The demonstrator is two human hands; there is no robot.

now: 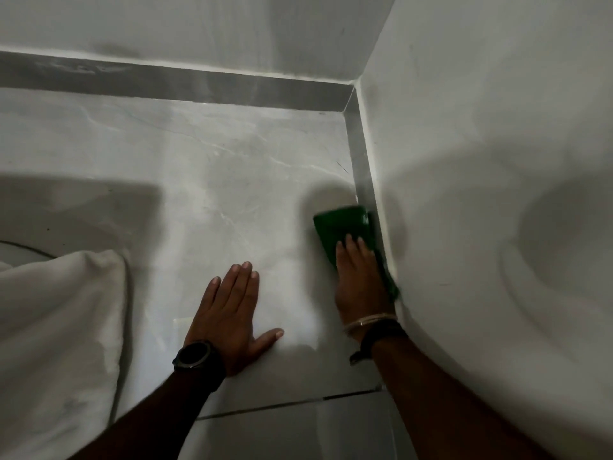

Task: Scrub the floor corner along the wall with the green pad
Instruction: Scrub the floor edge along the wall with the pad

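Note:
A green pad (341, 227) lies flat on the grey marble floor (238, 180), its right edge bent up against the dark skirting strip (363, 174) of the right wall (481, 144). My right hand (360, 280) presses down on the pad's near half, fingers over it, the wrist wearing bands. My left hand (232, 307) rests flat on the floor tile to the left, fingers spread, holding nothing, with a black watch on the wrist. The floor corner (351, 94) lies farther ahead, where the back wall meets the right wall.
A white cloth or bedding (56, 327) hangs at the left, over a dark shadowed area. A grout line (288, 405) crosses the floor near my forearms. The back wall's skirting strip (166, 81) runs along the top.

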